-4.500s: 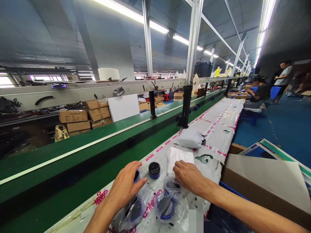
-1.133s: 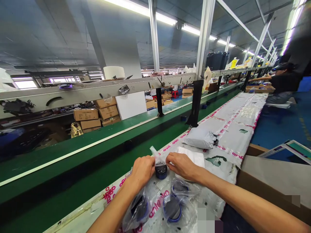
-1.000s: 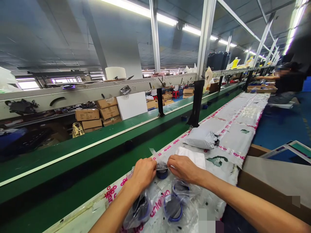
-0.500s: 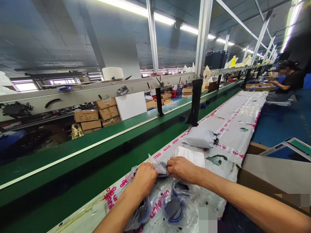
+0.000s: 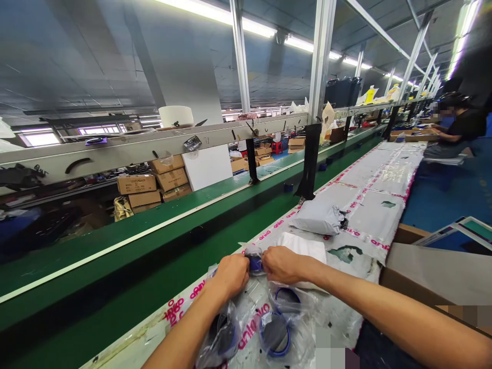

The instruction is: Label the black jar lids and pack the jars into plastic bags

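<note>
Your left hand [image 5: 231, 274] and right hand [image 5: 282, 264] are nearly closed, fingers curled inward, gripping the thin, wrinkled clear bag [image 5: 251, 250] from either side. Inside it sits the round blue part [image 5: 255, 261], short and drum-like, directly between your fists; the exact hold of your fingertips is hidden.

Closer to you lie more round pieces in loose, crinkled film: a blue-rimmed disc [image 5: 274, 333] with a flat, dark grey face, a second blue ring [image 5: 287, 297] just beyond it, and a dark bagged piece [image 5: 222, 333] beside your left forearm. Soft white sheets [image 5: 302, 246] lie flat just past your right hand, partly under it. Past them rests a puffy, creased grey packet [image 5: 318, 218].

Your worktop [image 5: 388, 174] is covered in pale, scuffed sheeting with pink printed tape, torn in a ragged green patch [image 5: 346, 253]. Its left edge runs close by your left hand, beside the smooth green belt [image 5: 154, 266]. Right of the worktop, a cardboard box [image 5: 442, 266] stands near your right forearm. Open room stretches along the worktop beyond the packet; a black-wrapped post [image 5: 309, 159] stands at the belt side.
</note>
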Demonstrator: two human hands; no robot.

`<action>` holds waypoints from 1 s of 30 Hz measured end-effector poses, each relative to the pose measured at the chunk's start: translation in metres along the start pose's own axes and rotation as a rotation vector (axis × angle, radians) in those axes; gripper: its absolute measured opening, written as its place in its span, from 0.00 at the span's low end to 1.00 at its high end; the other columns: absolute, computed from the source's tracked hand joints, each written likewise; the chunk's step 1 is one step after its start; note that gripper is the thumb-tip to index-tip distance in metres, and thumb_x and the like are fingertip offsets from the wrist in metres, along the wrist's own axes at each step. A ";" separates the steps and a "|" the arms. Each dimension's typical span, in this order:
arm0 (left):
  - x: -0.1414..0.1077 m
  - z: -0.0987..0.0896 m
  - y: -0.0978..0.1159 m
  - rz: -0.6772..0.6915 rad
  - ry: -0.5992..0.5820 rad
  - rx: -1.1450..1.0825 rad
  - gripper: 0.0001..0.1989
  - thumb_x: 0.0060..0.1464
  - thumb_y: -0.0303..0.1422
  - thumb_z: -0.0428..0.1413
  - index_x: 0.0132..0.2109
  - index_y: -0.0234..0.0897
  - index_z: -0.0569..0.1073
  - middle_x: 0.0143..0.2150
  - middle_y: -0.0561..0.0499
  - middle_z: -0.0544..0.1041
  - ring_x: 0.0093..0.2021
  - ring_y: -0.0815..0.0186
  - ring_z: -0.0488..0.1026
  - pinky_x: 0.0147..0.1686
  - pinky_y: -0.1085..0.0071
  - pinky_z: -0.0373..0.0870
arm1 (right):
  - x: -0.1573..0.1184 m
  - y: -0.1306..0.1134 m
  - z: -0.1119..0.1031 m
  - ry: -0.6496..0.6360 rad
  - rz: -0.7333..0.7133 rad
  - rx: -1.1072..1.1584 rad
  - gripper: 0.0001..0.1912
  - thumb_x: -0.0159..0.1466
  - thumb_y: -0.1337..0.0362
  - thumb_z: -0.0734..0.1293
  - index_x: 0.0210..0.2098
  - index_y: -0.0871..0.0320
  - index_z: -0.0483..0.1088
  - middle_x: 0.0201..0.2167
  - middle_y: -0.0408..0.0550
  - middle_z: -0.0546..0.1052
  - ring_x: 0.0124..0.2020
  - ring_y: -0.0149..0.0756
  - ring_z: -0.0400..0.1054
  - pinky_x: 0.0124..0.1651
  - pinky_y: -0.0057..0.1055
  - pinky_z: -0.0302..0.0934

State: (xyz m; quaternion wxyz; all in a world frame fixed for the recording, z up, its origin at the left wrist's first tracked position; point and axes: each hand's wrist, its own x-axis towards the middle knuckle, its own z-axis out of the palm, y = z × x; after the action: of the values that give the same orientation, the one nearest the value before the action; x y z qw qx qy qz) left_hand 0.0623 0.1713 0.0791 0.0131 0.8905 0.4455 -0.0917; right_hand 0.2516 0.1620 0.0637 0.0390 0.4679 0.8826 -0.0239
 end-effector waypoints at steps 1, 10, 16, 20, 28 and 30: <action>0.003 -0.002 -0.001 -0.011 0.006 -0.011 0.11 0.64 0.38 0.57 0.45 0.34 0.75 0.45 0.48 0.78 0.45 0.63 0.76 0.48 0.58 0.75 | 0.005 0.002 -0.001 -0.013 0.037 0.026 0.10 0.61 0.63 0.67 0.34 0.62 0.80 0.33 0.58 0.82 0.36 0.48 0.76 0.33 0.32 0.60; 0.018 0.005 0.002 -0.100 0.054 -0.068 0.13 0.64 0.39 0.57 0.48 0.34 0.75 0.50 0.46 0.77 0.49 0.60 0.75 0.51 0.55 0.74 | 0.019 0.013 0.004 -0.012 0.198 0.228 0.10 0.57 0.65 0.66 0.32 0.61 0.79 0.32 0.58 0.82 0.37 0.50 0.76 0.34 0.32 0.58; 0.023 -0.001 -0.005 -0.144 0.031 -0.210 0.13 0.64 0.40 0.57 0.47 0.34 0.75 0.45 0.48 0.78 0.45 0.62 0.77 0.48 0.58 0.75 | 0.026 0.022 -0.001 -0.102 0.180 0.475 0.07 0.57 0.65 0.66 0.27 0.61 0.76 0.23 0.47 0.76 0.28 0.39 0.71 0.28 0.28 0.55; 0.028 -0.003 -0.012 -0.241 0.045 -0.322 0.14 0.64 0.40 0.56 0.47 0.34 0.74 0.44 0.48 0.78 0.43 0.63 0.77 0.45 0.60 0.76 | 0.035 0.031 0.000 -0.130 0.162 0.656 0.08 0.63 0.65 0.65 0.30 0.60 0.75 0.25 0.41 0.76 0.28 0.31 0.70 0.29 0.25 0.59; 0.028 0.000 -0.012 -0.307 0.092 -0.411 0.13 0.63 0.41 0.57 0.45 0.34 0.75 0.44 0.48 0.78 0.44 0.62 0.76 0.47 0.58 0.75 | 0.037 0.030 0.008 -0.014 0.260 0.669 0.15 0.69 0.55 0.66 0.35 0.62 0.72 0.31 0.42 0.75 0.30 0.32 0.71 0.35 0.31 0.67; 0.028 -0.005 -0.016 -0.310 0.107 -0.431 0.13 0.63 0.41 0.57 0.44 0.34 0.75 0.43 0.49 0.78 0.43 0.63 0.77 0.47 0.59 0.75 | 0.034 0.031 0.003 0.062 0.296 0.611 0.14 0.69 0.57 0.66 0.34 0.61 0.72 0.30 0.42 0.75 0.31 0.33 0.70 0.35 0.30 0.65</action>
State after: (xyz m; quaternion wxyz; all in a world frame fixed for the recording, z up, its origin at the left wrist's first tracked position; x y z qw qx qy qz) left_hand 0.0663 0.2034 0.0798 0.1645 0.7918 0.5860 0.0517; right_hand 0.2580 0.2068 0.0573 -0.1268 0.5815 0.7579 -0.2671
